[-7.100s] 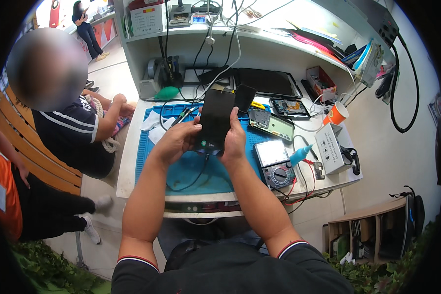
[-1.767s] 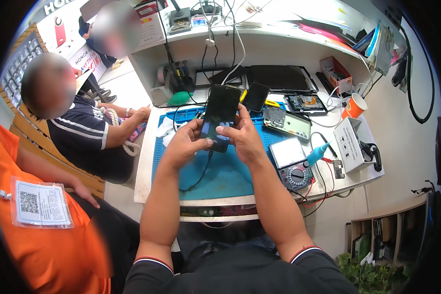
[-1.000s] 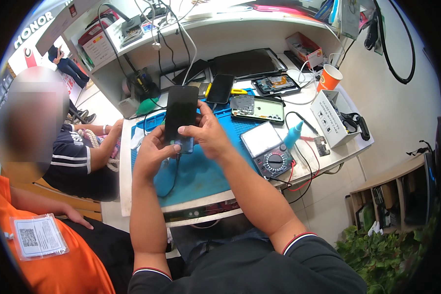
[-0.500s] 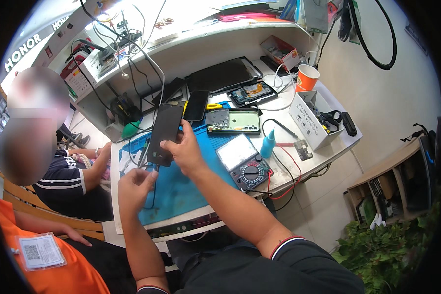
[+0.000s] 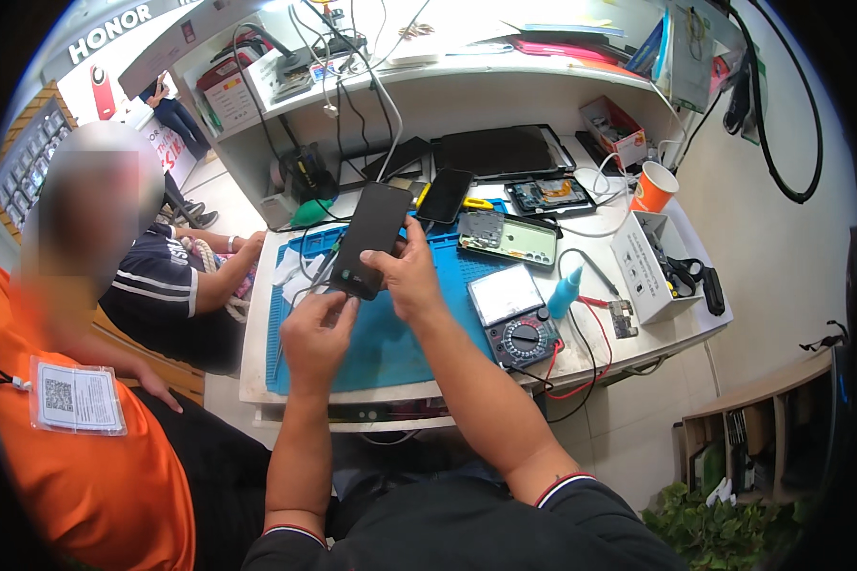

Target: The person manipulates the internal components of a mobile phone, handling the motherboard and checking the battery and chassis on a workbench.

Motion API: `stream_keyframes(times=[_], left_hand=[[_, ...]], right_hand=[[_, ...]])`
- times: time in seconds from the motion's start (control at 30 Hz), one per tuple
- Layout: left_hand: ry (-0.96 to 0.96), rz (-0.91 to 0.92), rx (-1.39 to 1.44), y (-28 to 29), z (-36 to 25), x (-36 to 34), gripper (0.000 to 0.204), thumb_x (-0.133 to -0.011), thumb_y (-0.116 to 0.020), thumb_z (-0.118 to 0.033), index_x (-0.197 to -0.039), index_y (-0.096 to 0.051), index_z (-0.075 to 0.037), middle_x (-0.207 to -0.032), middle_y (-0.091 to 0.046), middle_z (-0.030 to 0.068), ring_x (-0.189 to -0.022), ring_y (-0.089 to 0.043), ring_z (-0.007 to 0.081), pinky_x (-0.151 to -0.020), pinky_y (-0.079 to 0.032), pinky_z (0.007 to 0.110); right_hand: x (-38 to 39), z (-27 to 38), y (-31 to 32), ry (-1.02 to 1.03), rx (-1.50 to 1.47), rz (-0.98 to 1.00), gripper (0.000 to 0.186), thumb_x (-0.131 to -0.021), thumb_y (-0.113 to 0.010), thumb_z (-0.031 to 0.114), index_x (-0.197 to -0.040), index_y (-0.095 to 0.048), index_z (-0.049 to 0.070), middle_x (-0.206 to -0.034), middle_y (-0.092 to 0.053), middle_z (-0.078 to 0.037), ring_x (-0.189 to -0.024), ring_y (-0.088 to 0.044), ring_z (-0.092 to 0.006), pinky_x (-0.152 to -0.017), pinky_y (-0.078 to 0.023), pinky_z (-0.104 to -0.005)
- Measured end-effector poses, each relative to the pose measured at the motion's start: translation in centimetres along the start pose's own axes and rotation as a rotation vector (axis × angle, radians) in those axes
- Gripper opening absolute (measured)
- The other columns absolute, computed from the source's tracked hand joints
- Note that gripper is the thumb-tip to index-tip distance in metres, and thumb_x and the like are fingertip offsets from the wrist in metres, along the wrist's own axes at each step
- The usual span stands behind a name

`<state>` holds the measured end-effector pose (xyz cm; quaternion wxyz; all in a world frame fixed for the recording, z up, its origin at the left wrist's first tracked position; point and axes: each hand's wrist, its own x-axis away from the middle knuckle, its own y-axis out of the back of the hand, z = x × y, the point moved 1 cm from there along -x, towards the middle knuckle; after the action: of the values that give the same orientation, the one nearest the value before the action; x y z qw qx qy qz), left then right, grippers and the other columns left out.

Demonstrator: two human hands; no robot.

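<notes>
My right hand (image 5: 409,271) grips a dark smartphone (image 5: 373,233) by its right side, the thumb lying across the lower part of the front. The phone is tilted above a blue work mat (image 5: 390,352), with a small lit mark near its lower end. Against the bottom edge of the phone, my left hand (image 5: 322,328) pinches the end of a thin cable, whose plug is mostly hidden by the fingers. Behind the phone lie another black phone (image 5: 445,196) and a yellow-handled tool (image 5: 478,204). An opened pale green phone housing (image 5: 519,240) rests to the right.
An analog multimeter (image 5: 524,333) with red and black leads and a blue dropper bottle (image 5: 565,291) stand right of the mat. Farther right are a white box of tools (image 5: 638,271) and an orange cup (image 5: 654,187). A person in orange (image 5: 114,476) is close on my left.
The view has shifted, so the bench sits farther right in the picture. Both hands still hold the phone and cable end together; the left fingers are now closer to the phone's bottom edge.
</notes>
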<state>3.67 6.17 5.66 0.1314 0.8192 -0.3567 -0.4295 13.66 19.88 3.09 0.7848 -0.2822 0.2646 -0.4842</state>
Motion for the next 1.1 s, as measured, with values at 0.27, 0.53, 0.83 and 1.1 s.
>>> stream_keyframes(times=[0.27,0.53,0.83,1.1], left_hand=[[0.012,-0.041,0.047,-0.2,1.0,0.6,0.011,-0.083,-0.084,-0.003,-0.09,-0.077,0.002,-0.079,-0.073,0.0113,-0.065,-0.069,0.0188,-0.063,-0.053,0.029],[-0.004,-0.058,0.068,-0.1,1.2,0.6,0.01,-0.081,-0.084,-0.003,-0.086,-0.076,0.001,-0.078,-0.073,0.0103,-0.064,-0.072,0.0186,-0.062,-0.055,0.029],[0.023,-0.08,0.104,0.0,1.2,0.8,0.01,-0.082,-0.083,-0.002,-0.084,-0.074,0.0,-0.076,-0.072,0.0096,-0.061,-0.07,0.0157,-0.06,-0.053,0.027],[0.215,0.475,-0.139,4.9,2.4,1.1,0.023,-0.08,-0.087,-0.016,-0.09,-0.077,0.002,-0.078,-0.074,0.0112,-0.071,-0.073,0.0195,-0.066,-0.056,0.033]], right_hand=[[-0.2,-1.5,-0.4,-0.011,-0.054,0.064,0.077,-0.08,-0.077,-0.005,-0.148,-0.042,0.008,-0.114,-0.069,-0.013,-0.097,-0.074,-0.0214,-0.069,-0.065,-0.0344],[0.1,-0.5,-0.5,-0.023,-0.036,0.058,0.07,-0.08,-0.072,-0.01,-0.143,-0.046,0.005,-0.113,-0.07,-0.013,-0.095,-0.073,-0.0191,-0.076,-0.064,-0.0316],[0.2,-0.7,-0.6,-0.054,0.004,0.063,0.072,-0.082,-0.072,-0.007,-0.146,-0.042,0.005,-0.112,-0.071,-0.013,-0.089,-0.075,-0.0185,-0.061,-0.065,-0.0313],[0.1,0.1,-0.5,-0.025,-0.003,0.019,0.073,-0.082,-0.072,-0.008,-0.147,-0.041,0.005,-0.112,-0.07,-0.013,-0.09,-0.075,-0.0193,-0.063,-0.066,-0.0319]])
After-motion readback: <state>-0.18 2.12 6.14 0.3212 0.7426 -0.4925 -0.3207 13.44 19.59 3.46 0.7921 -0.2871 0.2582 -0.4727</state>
